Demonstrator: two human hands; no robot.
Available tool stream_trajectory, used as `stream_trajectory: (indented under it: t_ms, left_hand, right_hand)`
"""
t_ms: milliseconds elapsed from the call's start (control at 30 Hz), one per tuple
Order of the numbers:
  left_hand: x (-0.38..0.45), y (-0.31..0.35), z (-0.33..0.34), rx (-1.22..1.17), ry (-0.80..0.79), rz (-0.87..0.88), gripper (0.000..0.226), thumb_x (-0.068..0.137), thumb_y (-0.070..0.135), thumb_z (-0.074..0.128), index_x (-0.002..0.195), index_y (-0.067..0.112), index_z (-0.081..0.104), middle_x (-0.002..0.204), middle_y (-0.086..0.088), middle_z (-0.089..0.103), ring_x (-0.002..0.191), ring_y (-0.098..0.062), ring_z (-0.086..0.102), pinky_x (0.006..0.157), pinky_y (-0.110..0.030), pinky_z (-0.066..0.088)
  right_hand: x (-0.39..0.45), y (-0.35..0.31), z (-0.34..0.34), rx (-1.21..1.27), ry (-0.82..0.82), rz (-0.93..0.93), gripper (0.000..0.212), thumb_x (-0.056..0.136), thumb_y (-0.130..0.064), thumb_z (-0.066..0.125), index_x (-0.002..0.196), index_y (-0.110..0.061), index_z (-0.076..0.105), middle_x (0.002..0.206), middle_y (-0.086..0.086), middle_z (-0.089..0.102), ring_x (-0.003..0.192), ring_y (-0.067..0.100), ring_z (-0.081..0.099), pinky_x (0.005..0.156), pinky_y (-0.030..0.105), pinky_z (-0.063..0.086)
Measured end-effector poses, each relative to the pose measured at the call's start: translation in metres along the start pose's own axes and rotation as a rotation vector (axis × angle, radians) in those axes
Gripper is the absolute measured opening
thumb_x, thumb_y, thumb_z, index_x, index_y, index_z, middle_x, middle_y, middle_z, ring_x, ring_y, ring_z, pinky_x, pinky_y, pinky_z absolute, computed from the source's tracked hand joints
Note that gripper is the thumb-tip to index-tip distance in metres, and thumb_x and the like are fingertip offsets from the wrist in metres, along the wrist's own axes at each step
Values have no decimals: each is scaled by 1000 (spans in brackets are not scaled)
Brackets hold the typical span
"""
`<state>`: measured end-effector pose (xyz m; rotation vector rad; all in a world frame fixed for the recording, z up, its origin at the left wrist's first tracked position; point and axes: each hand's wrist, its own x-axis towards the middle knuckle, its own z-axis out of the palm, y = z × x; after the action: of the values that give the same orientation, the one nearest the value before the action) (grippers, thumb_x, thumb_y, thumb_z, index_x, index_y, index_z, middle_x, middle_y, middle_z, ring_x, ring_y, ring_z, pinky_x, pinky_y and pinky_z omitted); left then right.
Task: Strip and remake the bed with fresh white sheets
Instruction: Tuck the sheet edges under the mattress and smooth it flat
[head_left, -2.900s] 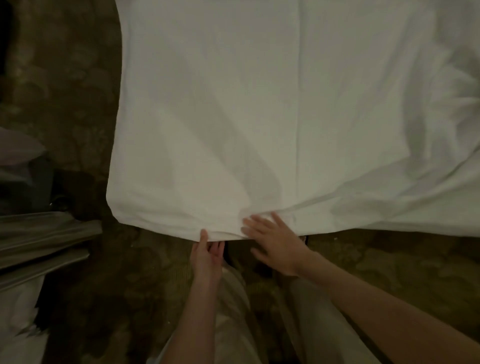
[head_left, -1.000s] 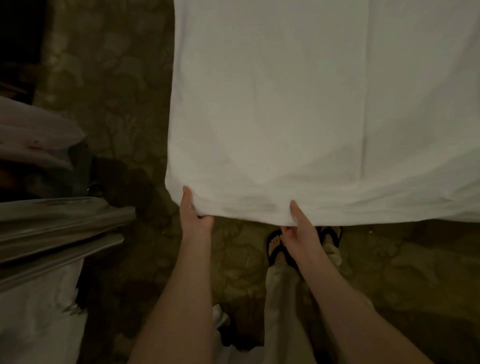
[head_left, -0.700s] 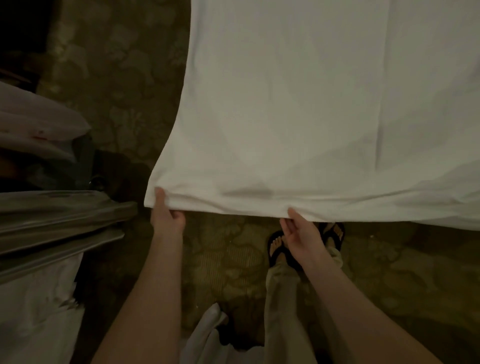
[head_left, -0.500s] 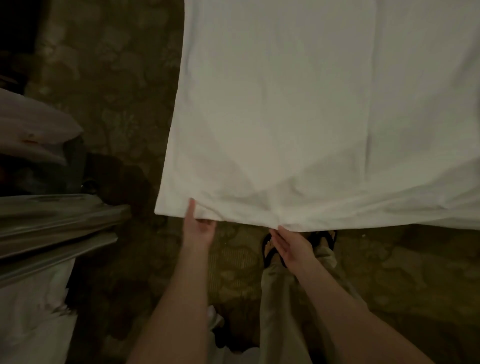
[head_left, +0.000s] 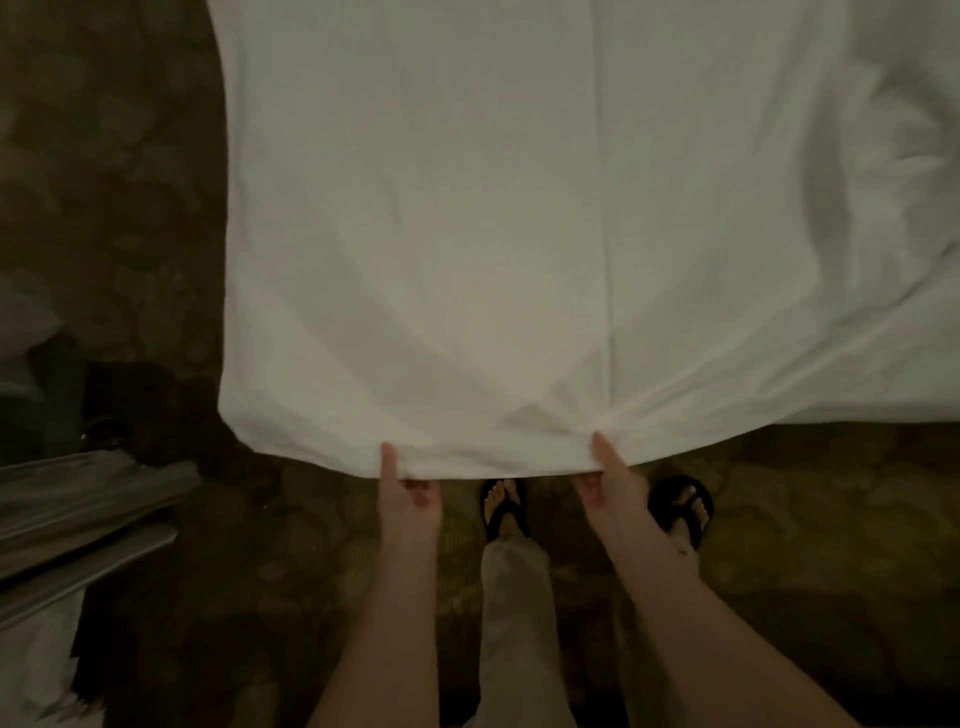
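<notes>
White cotton fills the head view: the fresh sheet (head_left: 519, 234) is spread over the bed, its near hem hanging toward the person. At that hem the left hand (head_left: 408, 493) pinches the cloth, thumb on top and fingers curled beneath, and the right hand (head_left: 608, 480) does the same further right along the hem, where creases gather into its grip. To do this step well, I'd say both hands should pull evenly toward the body so the centre crease stays straight and the ripples at the sheet's right side flatten before any tucking. Below the hem, two feet in dark sandals (head_left: 501, 506) stand on patterned carpet (head_left: 130, 182). Left of the sheet, well apart, a pale bundled heap (head_left: 47, 660) and something metallic sit by the floor; they could crowd a sidestep toward that corner.
</notes>
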<state>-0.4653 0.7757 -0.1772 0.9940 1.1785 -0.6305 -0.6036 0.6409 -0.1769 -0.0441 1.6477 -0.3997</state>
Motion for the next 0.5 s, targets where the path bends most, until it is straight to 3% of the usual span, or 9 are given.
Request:
stream_trajectory:
  t_ms: [67, 167, 267, 333, 433, 500]
  left_hand:
    - [-14, -36, 14, 38, -62, -81, 32, 90, 26, 65, 117, 9, 62, 103, -10, 71, 94, -23, 67, 71, -34, 60]
    - [-36, -100, 40, 137, -168, -152, 38, 90, 30, 62, 122, 10, 61, 110, -11, 70, 105, -27, 64, 87, -39, 54]
    - [-62, -158, 67, 205, -217, -182, 20, 98, 24, 53, 108, 11, 63, 87, -5, 75, 83, -19, 69, 65, -30, 57]
    - [-77, -186, 79, 184, -162, -198, 24, 95, 16, 58, 116, 6, 61, 92, -8, 72, 82, -19, 68, 55, -27, 58]
    - [-87, -221, 83, 161, -74, -152, 42, 90, 8, 63, 131, 3, 54, 120, -14, 64, 95, -23, 64, 71, -30, 60]
    - [-88, -239, 82, 169, -31, -118, 40, 93, 7, 60, 132, 1, 52, 130, -16, 59, 96, -23, 62, 84, -33, 54]
  right_hand:
    - [2, -9, -8, -63, -26, 58, 24, 84, -4, 69, 106, -6, 60, 114, 13, 64, 96, 27, 63, 76, 38, 55]
    - [9, -49, -21, 23, -2, -46, 30, 81, -9, 74, 109, -10, 62, 112, 8, 66, 102, 25, 63, 85, 40, 55]
    - [16, -112, -44, 138, 6, -178, 22, 82, -10, 74, 101, -14, 64, 111, 5, 66, 102, 22, 63, 88, 38, 55]
    - [24, -148, -65, 111, 3, -211, 19, 84, -8, 71, 101, -12, 63, 110, 6, 66, 102, 21, 63, 87, 35, 55]
    - [34, -169, -101, -74, 9, -167, 15, 86, -5, 68, 100, -6, 63, 100, 7, 66, 88, 19, 64, 76, 30, 57]
    - [39, -171, -121, -163, -13, -75, 8, 87, -2, 66, 91, -7, 60, 94, 9, 65, 82, 20, 63, 85, 35, 53]
